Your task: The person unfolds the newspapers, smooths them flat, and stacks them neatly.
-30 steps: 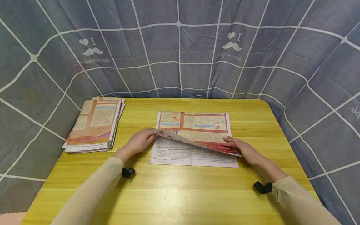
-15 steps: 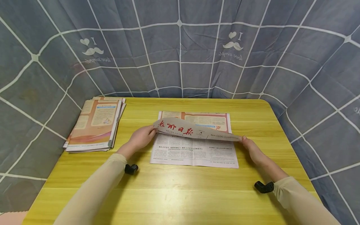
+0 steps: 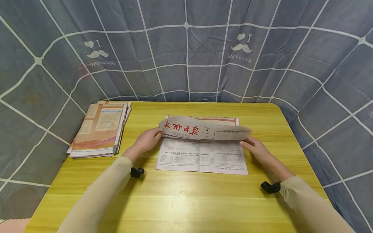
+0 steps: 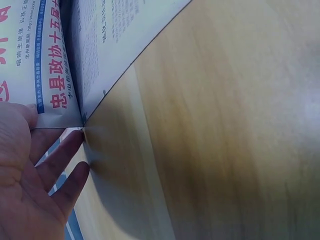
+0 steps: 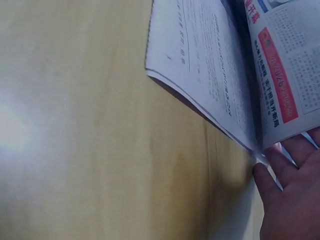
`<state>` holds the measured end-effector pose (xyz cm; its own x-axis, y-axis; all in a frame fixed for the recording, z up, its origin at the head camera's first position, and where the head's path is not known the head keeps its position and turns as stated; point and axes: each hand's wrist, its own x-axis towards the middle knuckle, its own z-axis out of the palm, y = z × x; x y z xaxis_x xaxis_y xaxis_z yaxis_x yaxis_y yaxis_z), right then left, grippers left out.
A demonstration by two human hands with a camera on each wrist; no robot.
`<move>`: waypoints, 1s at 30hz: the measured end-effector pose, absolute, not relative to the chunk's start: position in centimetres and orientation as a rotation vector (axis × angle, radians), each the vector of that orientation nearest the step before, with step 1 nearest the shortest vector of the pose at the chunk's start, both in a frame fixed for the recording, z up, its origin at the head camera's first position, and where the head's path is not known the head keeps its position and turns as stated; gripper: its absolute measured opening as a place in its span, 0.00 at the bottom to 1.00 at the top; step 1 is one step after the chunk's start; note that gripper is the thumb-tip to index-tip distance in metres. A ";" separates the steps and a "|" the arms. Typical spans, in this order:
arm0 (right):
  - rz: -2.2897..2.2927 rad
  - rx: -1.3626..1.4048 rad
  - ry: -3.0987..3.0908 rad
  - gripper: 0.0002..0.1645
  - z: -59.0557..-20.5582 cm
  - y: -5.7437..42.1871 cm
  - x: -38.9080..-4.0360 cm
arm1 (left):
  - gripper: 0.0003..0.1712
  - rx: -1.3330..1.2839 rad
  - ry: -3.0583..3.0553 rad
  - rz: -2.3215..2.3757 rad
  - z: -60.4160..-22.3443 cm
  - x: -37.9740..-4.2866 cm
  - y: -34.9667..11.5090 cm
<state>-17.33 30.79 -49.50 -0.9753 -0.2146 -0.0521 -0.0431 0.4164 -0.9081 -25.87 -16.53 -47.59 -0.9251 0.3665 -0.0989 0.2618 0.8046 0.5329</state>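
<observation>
A printed newspaper (image 3: 201, 158) lies on the table, its upper layer folded back into a raised flap (image 3: 186, 128) with large red characters. My left hand (image 3: 148, 140) pinches the flap's left corner; in the left wrist view the thumb (image 4: 29, 115) lies over the paper with fingers below it. At the flap's right end is my right hand (image 3: 257, 149), its upper part hidden behind the paper. The right wrist view has its fingers (image 5: 282, 167) fairly straight, reaching behind the flap's edge, thumb out of sight.
A stack of folded newspapers (image 3: 99, 129) sits at the left rear of the yellow wood-grain table (image 3: 186, 200). Grey cloth (image 3: 204, 55) with white lines surrounds its back and sides. A black wrist camera (image 3: 271, 187) sits at the right cuff, another (image 3: 137, 172) at the left.
The newspaper's near layer has been lifted and turned away from the person, showing the red characters. The right hand rose with its edge, then slid lower along it; the left kept its corner.
</observation>
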 end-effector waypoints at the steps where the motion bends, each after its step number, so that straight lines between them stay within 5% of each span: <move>1: -1.583 -0.220 2.502 0.35 -49.5 30.7 -17.5 | 0.24 0.485 2.788 0.789 -47.5 -25.9 -16.5; 5: -1.485 -0.177 2.538 0.38 -49.7 30.5 -18.3 | 0.23 0.488 2.784 0.805 -47.4 -26.0 -16.5; 13: -1.380 -0.155 2.738 0.26 -50.1 30.1 -20.2 | 0.19 0.509 2.785 0.801 -47.3 -26.3 -16.5; 30: -1.738 0.070 2.712 0.29 -47.7 28.6 -21.6 | 0.27 0.393 2.657 1.284 -45.7 -26.7 -16.7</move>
<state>-21.56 28.64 -47.65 -0.9958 0.0797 0.0440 -0.0067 0.4178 -0.9085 -26.70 -16.67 -45.66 -0.9519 0.3047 -0.0335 0.1630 0.5957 0.7865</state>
